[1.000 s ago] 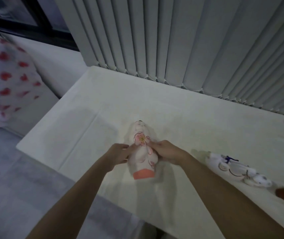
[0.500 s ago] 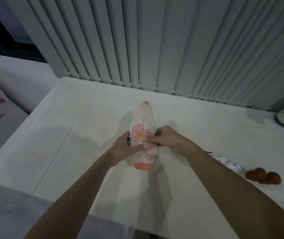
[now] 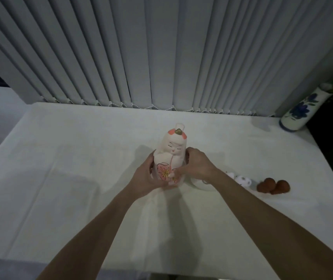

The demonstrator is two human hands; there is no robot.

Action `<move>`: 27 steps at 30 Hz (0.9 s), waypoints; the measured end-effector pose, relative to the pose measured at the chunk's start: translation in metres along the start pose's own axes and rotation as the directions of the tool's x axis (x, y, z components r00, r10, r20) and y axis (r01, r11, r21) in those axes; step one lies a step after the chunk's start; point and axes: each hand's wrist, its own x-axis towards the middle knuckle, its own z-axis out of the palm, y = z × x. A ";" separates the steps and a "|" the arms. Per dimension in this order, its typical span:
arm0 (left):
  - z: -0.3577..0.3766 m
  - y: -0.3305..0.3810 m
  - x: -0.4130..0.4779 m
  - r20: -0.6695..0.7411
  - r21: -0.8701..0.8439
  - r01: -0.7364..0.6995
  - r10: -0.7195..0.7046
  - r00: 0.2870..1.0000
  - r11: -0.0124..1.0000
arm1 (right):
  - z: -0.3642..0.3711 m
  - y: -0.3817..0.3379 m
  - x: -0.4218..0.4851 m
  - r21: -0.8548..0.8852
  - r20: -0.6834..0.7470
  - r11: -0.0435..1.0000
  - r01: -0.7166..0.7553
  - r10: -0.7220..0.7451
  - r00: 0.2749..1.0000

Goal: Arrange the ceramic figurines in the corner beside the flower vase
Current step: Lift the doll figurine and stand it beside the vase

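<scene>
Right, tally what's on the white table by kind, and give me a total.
Ceramic figurines: 2, the pink-flowered white doll held in both hands (left hand, right hand), and a white one partly hidden behind the right arm.
Brown rounded pieces: 1 cluster; kind unclear.
Blue-flowered white vase: 1.
Total: 4.

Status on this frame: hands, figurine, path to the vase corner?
Left hand and right hand both clasp the doll figurine, upright mid-table. Flower vase stands far right at the blinds. White figurine and brown pieces lie between.
</scene>
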 end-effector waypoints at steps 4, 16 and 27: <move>0.006 -0.006 -0.003 -0.010 -0.002 -0.020 0.020 1.000 1.000 | 0.005 0.008 -0.004 -0.041 -0.037 0.999 0.013 -0.014 0.999; 0.008 -0.010 -0.012 -0.045 0.067 0.019 -0.016 0.999 0.998 | 0.005 0.016 -0.014 -0.010 -0.057 0.993 0.122 -0.122 0.991; 0.003 -0.009 0.006 -0.062 0.125 0.050 -0.042 0.997 0.991 | -0.009 0.016 0.001 0.083 -0.061 0.981 0.174 -0.169 0.984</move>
